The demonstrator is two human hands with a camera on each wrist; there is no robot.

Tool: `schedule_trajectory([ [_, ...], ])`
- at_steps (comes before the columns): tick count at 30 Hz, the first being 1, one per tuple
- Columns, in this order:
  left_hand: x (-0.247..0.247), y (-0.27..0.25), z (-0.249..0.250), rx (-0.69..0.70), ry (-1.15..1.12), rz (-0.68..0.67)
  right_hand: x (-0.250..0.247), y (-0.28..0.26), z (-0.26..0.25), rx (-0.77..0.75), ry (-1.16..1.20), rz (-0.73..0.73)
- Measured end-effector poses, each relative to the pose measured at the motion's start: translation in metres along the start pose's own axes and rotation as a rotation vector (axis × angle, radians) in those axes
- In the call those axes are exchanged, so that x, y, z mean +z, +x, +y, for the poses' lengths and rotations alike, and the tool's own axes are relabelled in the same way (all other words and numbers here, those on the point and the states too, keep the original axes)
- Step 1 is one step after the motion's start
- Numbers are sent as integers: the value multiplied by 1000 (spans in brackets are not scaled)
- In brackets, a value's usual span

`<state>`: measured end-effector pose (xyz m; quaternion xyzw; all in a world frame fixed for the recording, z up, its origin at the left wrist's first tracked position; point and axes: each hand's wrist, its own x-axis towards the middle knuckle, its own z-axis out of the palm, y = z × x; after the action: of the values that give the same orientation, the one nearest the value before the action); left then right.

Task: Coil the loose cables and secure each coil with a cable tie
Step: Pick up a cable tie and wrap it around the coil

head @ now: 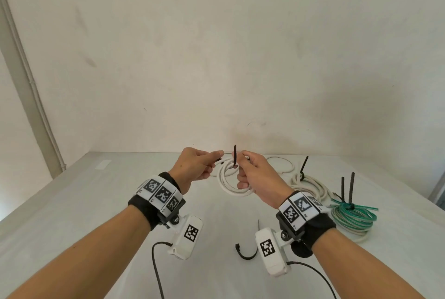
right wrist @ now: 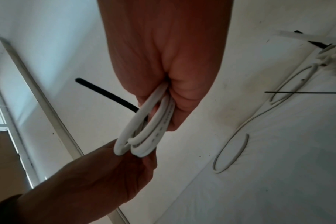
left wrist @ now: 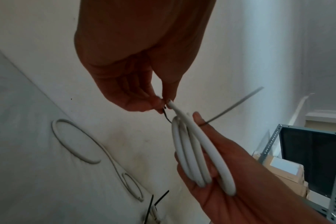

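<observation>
A small white cable coil (head: 228, 184) hangs above the table between both hands. My right hand (head: 240, 162) grips one side of the coil (right wrist: 144, 125), fingers curled round its loops. A black cable tie (head: 234, 154) passes through the coil and its tail sticks straight up beside the right thumb. My left hand (head: 216, 157) pinches the tie's lower end next to the cable's free end (left wrist: 171, 103). The tie's tail (left wrist: 234, 104) slants away past the right fingertips (left wrist: 197, 117). Where the tie crosses the loops is hidden by the fingers.
A loose white cable (head: 285, 166) lies near the wall. To the right lie a tied white coil (head: 310, 186) and a tied green coil (head: 352, 214), black tie tails standing up. A spare black tie (head: 245, 254) lies near me. A metal shelf (left wrist: 316, 151) stands beyond the table.
</observation>
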<state>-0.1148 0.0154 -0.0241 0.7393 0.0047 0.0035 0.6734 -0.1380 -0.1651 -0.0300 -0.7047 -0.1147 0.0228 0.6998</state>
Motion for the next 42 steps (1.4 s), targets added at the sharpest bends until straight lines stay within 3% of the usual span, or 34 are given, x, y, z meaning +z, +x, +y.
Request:
schedule_trajectory([
  [4, 11, -12, 1, -83, -62, -150, 4, 4, 5, 15, 23, 39],
  [9, 13, -15, 8, -201, -293, -225, 2, 1, 5, 40, 85, 27],
  [13, 11, -16, 13, -243, -315, -339, 0, 0, 1, 73, 65, 32],
  [22, 11, -22, 1, -26, -267, -467, -2, 2, 5, 111, 103, 75],
  [29, 24, -20, -9, 285, 117, -284, 7, 7, 10, 52, 21, 167],
  [35, 29, -22, -9, 313, 94, -193, 9, 8, 18, -73, -129, 256],
  [42, 32, -18, -13, 398, 178, -136, 8, 5, 13, -164, -151, 250],
])
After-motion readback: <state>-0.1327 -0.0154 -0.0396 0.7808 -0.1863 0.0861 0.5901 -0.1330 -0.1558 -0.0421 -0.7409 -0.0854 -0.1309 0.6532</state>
